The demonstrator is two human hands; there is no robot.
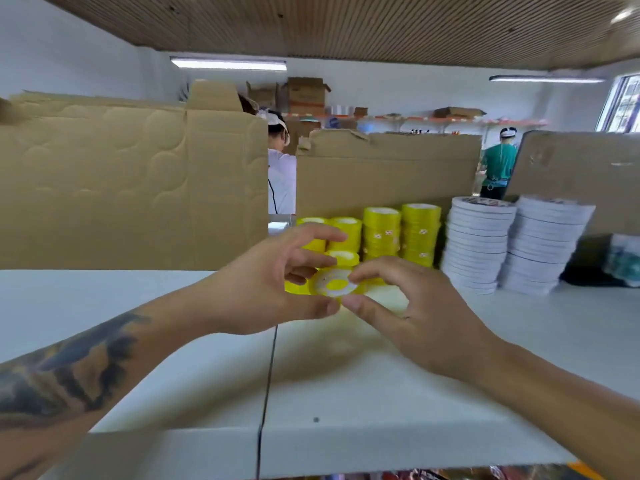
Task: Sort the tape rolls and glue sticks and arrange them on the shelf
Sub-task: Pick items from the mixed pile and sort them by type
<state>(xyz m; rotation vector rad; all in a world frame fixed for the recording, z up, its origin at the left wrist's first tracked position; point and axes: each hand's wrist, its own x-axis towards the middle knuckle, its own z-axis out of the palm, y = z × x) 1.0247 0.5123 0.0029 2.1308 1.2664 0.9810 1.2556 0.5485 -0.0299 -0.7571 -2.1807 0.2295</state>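
- Yellow tape roll: pinched between left hand and right hand, just above the shelf.
- Step: adding to yellow stacks.
- Next: lower it squarely, release.

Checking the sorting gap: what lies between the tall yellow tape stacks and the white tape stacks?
Nothing: in the head view, the yellow stacks and white stacks stand apart with only a narrow dark gap.

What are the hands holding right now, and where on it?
Both hold one yellow tape roll by its outer rim: the left hand pinches the left edge, the right hand the right edge, just above the shelf.
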